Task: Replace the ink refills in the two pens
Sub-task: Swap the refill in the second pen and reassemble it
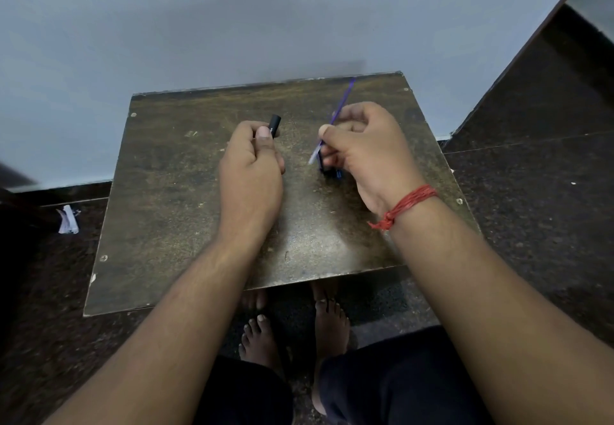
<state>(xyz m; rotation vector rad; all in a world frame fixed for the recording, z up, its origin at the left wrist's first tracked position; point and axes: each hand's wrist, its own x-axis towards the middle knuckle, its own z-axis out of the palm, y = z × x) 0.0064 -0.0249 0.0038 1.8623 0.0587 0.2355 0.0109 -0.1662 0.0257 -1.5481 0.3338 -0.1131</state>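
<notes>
Over the worn counter (166,192), the left hand (251,172) curls its fingers round a black pen barrel (274,124), while the right hand (368,155) pinches a thin purple refill (342,100) along with some darker pen parts. Juggling several pieces in one grip, the slender refill could slip or bend before it meets the barrel.

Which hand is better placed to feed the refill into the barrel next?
Likely the right hand: its fingers pinch the purple refill, while the left hand grips the black barrel beside it.
</notes>
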